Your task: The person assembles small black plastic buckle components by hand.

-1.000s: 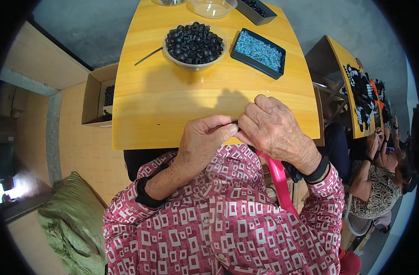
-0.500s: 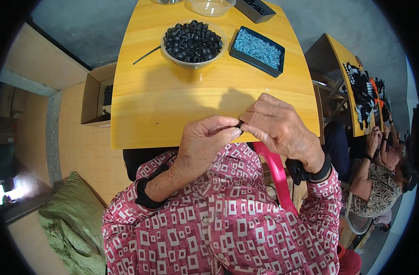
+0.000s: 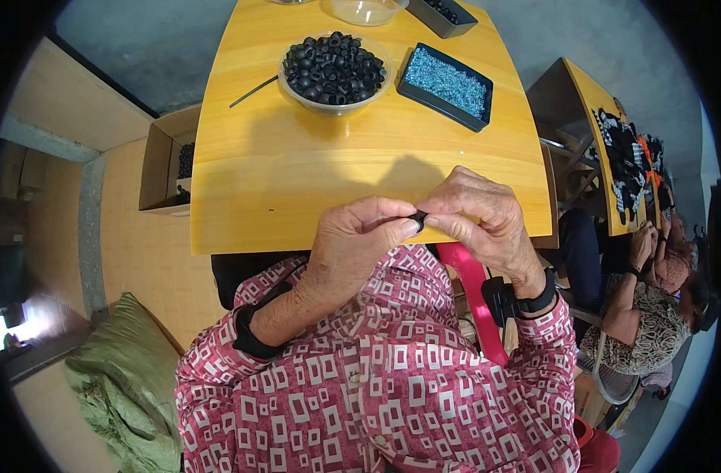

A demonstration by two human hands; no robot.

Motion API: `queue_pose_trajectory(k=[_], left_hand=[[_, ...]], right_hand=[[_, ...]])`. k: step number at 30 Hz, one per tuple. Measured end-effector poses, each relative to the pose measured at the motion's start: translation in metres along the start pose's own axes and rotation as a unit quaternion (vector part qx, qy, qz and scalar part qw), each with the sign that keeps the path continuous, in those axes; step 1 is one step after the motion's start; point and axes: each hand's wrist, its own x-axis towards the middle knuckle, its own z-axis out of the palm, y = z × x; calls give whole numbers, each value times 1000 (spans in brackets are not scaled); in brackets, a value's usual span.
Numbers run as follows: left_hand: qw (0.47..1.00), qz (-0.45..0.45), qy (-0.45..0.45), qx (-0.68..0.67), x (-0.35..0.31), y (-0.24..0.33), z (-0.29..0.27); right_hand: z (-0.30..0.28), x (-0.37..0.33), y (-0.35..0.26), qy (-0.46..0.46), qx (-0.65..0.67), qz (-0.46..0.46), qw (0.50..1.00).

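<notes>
While the left hand [image 3: 351,240] and right hand [image 3: 483,221] pinch a small black piece [image 3: 419,221] at the yellow wooden desk [image 3: 250,173], a clear plastic bowl [image 3: 335,109] and black rectangular tray [image 3: 439,112] stand beyond.

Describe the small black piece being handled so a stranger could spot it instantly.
Find the central yellow table. Over its near edge, the left hand and right hand meet. Pinched between them is a small black piece, held, not heaped like the black pieces in the clear bowl.
</notes>
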Motion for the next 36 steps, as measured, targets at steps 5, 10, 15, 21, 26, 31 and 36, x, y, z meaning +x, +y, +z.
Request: queue_pose_trajectory(k=[5, 10, 15, 21, 26, 31, 36], left_hand=[[998, -11, 9, 54, 0, -3, -1], [999, 1, 44, 30, -2, 1, 0], [1000, 3, 29, 9, -1, -1, -1], [999, -11, 28, -43, 1, -3, 0], [997, -5, 30, -68, 1, -5, -2], [998, -7, 23, -58, 0, -3, -2], [998, -15, 1, -65, 1, -1, -2]], right_hand=[[-1, 4, -9, -6, -150, -86, 985], [8, 1, -9, 22, -218, -118, 969], [16, -7, -6, 49, -162, -93, 981], [25, -12, 5, 91, -144, -104, 980], [26, -11, 8, 92, -145, -116, 978], [27, -10, 8, 95, -159, -119, 975], [25, -12, 8, 102, -130, -114, 980]])
